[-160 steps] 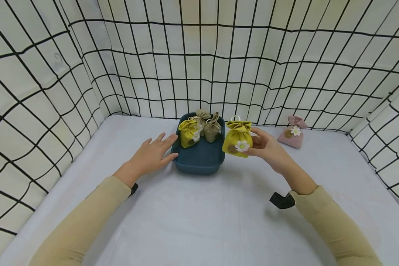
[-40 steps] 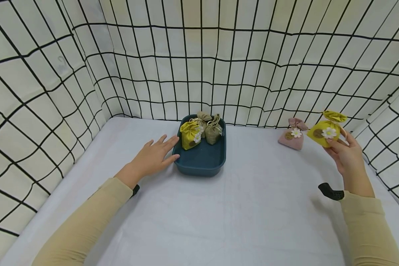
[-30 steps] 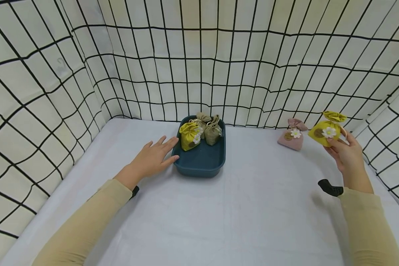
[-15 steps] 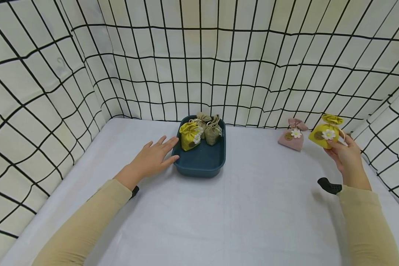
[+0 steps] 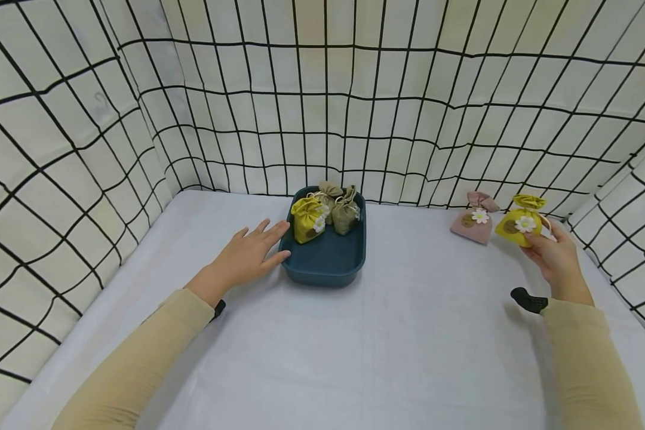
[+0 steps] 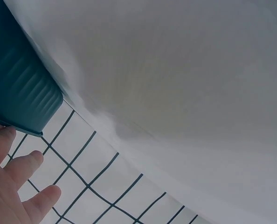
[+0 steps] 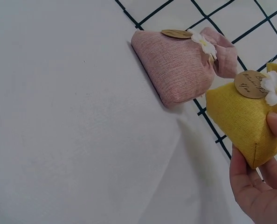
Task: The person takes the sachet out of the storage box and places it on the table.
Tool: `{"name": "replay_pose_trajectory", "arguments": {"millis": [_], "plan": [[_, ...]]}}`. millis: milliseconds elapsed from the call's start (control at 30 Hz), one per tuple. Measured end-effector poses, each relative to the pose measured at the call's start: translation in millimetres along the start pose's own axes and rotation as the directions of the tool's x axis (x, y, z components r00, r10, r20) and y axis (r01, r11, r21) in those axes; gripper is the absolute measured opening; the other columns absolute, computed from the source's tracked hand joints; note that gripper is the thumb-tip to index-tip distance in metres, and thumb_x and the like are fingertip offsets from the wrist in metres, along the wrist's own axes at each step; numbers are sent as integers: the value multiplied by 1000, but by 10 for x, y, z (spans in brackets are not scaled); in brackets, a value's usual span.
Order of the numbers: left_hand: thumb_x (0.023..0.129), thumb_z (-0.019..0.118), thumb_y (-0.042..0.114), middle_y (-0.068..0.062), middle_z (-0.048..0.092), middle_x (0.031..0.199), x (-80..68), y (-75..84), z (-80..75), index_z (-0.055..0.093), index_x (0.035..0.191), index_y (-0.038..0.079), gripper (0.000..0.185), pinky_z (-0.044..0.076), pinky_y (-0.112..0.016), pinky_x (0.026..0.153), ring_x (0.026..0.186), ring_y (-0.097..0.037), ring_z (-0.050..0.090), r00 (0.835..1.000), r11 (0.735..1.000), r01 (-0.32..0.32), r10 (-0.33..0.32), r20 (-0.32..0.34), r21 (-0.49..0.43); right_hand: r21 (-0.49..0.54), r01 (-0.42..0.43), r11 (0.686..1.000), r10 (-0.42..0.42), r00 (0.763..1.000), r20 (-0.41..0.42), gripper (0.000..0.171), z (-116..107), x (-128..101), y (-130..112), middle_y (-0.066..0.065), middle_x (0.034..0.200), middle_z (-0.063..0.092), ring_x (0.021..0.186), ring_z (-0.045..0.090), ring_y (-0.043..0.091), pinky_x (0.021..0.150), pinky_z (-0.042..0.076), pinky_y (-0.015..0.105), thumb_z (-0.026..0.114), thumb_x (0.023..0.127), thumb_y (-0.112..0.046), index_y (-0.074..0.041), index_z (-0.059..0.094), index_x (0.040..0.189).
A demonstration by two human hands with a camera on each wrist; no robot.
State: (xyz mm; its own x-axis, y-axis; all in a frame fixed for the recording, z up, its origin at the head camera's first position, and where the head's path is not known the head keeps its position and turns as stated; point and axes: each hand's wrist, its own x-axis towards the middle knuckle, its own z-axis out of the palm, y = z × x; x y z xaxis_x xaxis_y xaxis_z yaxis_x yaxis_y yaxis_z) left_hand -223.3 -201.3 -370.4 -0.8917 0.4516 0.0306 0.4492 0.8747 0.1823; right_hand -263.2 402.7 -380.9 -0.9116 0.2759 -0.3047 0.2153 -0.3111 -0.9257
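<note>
The right hand (image 5: 555, 261) pinches a yellow sachet (image 5: 518, 227) just beside the pink sachet (image 5: 470, 224) near the table's far right corner; the left hand (image 5: 247, 255), fingers spread, rests against the blue tray (image 5: 322, 263).

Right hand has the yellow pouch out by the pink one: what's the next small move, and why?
Probably lower the yellow pouch onto the white cloth beside the pink pouch, then release: the right hand holds it just above the surface, close alongside.

round tag (image 7: 252, 84) on yellow pouch (image 7: 243, 121), script writing too small to read
</note>
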Motion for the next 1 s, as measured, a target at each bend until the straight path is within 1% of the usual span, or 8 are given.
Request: {"name": "replay_pose_trajectory", "arguments": {"millis": [100, 167, 267, 367, 500, 700, 800, 1000], "plan": [[108, 48, 49, -9, 28, 167, -1, 0, -1, 27, 164, 11, 71, 20, -68, 117, 153, -39, 21, 1000, 1000, -2, 2, -2, 3, -10, -6, 1000, 6, 1000, -19, 92, -2, 16, 19, -7, 109, 59, 73, 68, 3, 66, 59, 21, 74, 94, -6, -34, 22, 165], [108, 48, 50, -9, 28, 167, -1, 0, -1, 27, 164, 11, 72, 20, -68, 117, 153, -39, 22, 1000, 1000, -3, 3, -2, 8, -22, -16, 1000, 15, 1000, -27, 92, -10, 30, 29, -2, 128, 54, 75, 67, 2, 66, 58, 21, 75, 95, -7, -35, 22, 165], [108, 48, 49, -9, 29, 167, 0, -2, 2, 27, 164, 11, 71, 20, -67, 117, 153, -39, 22, 1000, 1000, -5, 5, -4, 10, -42, -30, 999, 28, 999, -35, 92, -33, 53, 43, 2, 150, 41, 76, 66, 1, 66, 58, 20, 75, 94, -8, -36, 22, 165], [108, 49, 49, -9, 29, 167, 0, -2, 2, 27, 164, 11, 71, 20, -68, 117, 153, -39, 22, 1000, 1000, -8, 8, -5, 8, -69, -38, 997, 36, 999, -29, 91, -62, 69, 51, 1, 163, 25, 76, 64, -1, 67, 57, 19, 74, 95, -9, -36, 21, 165], [108, 49, 49, -10, 29, 167, -9, 3, -8, 27, 164, 10, 72, 20, -68, 117, 153, -40, 22, 1000, 1000, -9, 9, -9, 6, -95, -52, 994, 51, 999, -13, 91, -94, 80, 39, -2, 168, 16, 76, 62, -2, 69, 57, 18, 72, 97, -10, -37, 19, 165], [108, 47, 49, -10, 29, 166, -7, -2, -6, 28, 164, 10, 71, 20, -68, 117, 153, -40, 22, 1000, 1000, -6, 6, -14, 3, -137, -93, 986, 91, 996, -20, 95, -142, 95, 13, -6, 171, 7, 97, 53, 0, 72, 55, 17, 74, 96, -15, -38, 12, 165], [108, 47, 49, -10, 29, 167, -2, 2, -8, 28, 164, 10, 71, 20, -68, 117, 153, -40, 22, 1000, 1000, -5, 5, -12, 7, -153, -109, 982, 108, 994, -18, 93, -166, 104, 16, -6, 171, 5, 104, 49, 2, 72, 55, 16, 72, 98, -16, -37, 11, 165], [108, 48, 49, -10, 27, 167, 7, 1, -9, 26, 164, 11, 71, 19, -68, 117, 153, -40, 20, 1000, 1000, 1, -1, 3, 10, -145, -121, 982, 125, 992, 18, 90, -184, 108, 28, -5, 169, 10, 92, 54, 0, 72, 55, 17, 69, 100, -13, -36, 11, 165]]}}
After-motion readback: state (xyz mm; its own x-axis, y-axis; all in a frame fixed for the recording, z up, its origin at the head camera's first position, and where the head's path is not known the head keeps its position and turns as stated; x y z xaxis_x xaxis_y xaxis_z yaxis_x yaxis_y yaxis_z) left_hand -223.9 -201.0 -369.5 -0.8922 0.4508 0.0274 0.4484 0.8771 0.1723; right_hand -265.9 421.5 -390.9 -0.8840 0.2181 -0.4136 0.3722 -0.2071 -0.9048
